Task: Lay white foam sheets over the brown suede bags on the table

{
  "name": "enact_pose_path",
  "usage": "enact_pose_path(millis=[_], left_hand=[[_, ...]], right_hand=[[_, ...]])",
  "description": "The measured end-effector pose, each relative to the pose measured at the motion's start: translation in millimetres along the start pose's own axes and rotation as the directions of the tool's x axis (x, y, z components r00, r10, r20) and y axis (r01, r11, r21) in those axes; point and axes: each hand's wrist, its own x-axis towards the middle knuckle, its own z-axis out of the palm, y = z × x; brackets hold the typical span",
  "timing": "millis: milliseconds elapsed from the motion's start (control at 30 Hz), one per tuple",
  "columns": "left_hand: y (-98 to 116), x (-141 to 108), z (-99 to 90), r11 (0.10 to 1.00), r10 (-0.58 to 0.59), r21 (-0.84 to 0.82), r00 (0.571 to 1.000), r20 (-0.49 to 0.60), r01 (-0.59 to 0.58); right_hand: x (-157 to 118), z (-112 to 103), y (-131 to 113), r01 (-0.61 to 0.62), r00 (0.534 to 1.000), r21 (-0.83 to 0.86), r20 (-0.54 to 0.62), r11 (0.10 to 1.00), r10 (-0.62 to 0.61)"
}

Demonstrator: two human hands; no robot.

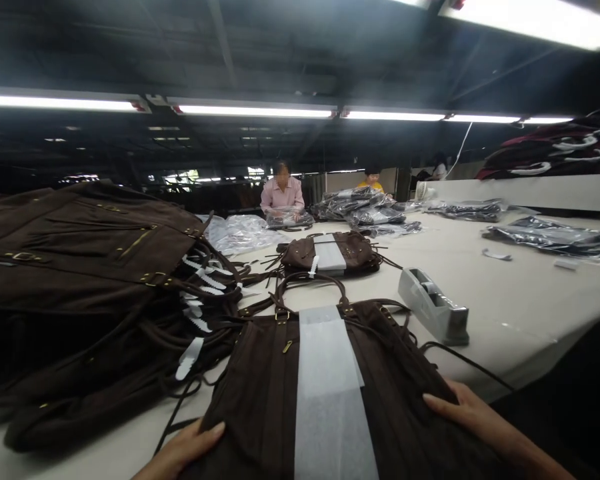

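My left hand point(193, 443) has its grip on the near left edge of the brown bag point(265, 393), thumb on top and the other fingers out of sight beneath. My right hand point(473, 413) pinches the right edge the same way, thumb over the fabric. The bag lies between them at the near side of the bench point(490, 293), its looped handles pointing away from me and its long axis running from me toward the far side, as does the pale paper band point(327, 393) down its middle. Its near end is cut off by the bottom of my view, and so are both forearms.

Just beyond the handles sits a smaller-looking wrapped bag point(353, 253), lying crosswise. A tape dispenser point(433, 307) stands to the right, and a heap of brown bags point(80, 267) rises on the left, its lower layers too dark to separate. Farther off, a person in a pink shirt point(282, 195) is at a plastic-wrapped bundle point(287, 218); I cannot make out that person's fingers.
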Motion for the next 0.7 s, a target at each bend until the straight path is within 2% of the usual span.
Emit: enact_pose_path(millis=[67,133,233,433,533,600,700], left_hand=[[1,0,1.6,0.999,-0.054,0.000,0.998,0.014,0.054],[1,-1,2.7,0.998,-0.055,-0.003,0.998,0.027,0.055],[-2,-3,3.5,1.000,0.002,-0.005,0.999,0.038,-0.002],[-11,-4,2.6,0.981,0.190,0.038,0.982,0.019,-0.191],[-15,-1,0.1,0.977,0.206,0.051,0.978,0.024,-0.207],[-16,0,-2.9,0.976,0.206,0.075,0.979,-0.013,-0.204],[-13,0,-7.2,0.957,0.265,0.146,0.960,-0.089,-0.250]], right_hand=[[1,-1,1,-0.026,1.000,-0.014,-0.005,1.000,0.026],[3,-1,1,-0.069,0.997,-0.017,-0.043,0.997,0.068],[8,-2,1,-0.098,0.993,-0.006,-0.072,0.995,0.098],[10,-2,-3,-0.055,0.997,0.013,-0.060,0.998,0.056],[7,1,-2,-0.064,0.992,-0.032,-0.110,0.997,0.060],[4,3,-1,-0.068,0.989,-0.041,-0.137,0.997,0.062],[0,4,-10,-0.048,0.990,-0.009,-0.132,0.999,0.047]])
